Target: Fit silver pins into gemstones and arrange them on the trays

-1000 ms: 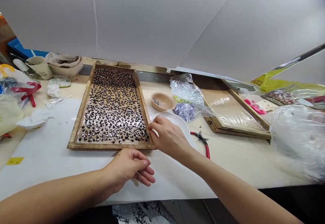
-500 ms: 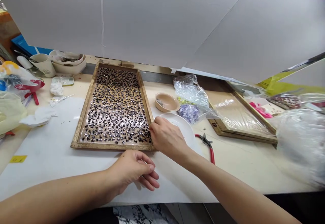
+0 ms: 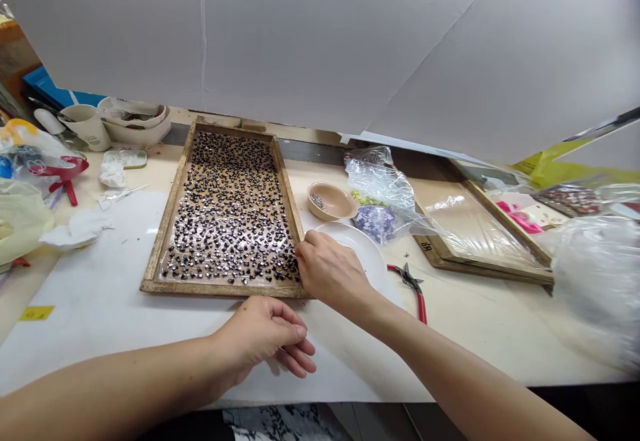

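A wooden-framed tray (image 3: 165, 237) lies on the white paper, its clear film covered with many small shiny black pieces (image 3: 235, 207). My right hand (image 3: 330, 264) is at the tray's lower right corner, its fingers curled together over the frame's inner edge. The fingertips are hidden, so what they pinch cannot be seen. My left hand (image 3: 273, 334) rests just in front of the tray's near edge, palm sideways, fingers loosely apart with nothing in them. A white plate (image 3: 367, 247) sits partly under my right hand.
Behind the plate stands a tan bowl (image 3: 333, 201) of tiny metallic bits. Red-handled cutters (image 3: 413, 284) lie right of the plate, near a bag of purple pieces (image 3: 375, 221). A second framed tray (image 3: 480, 227) is farther right. Cups and containers (image 3: 135, 131) stand back left.
The view shifts very slightly. Both hands and the tray stay in practically the same place.
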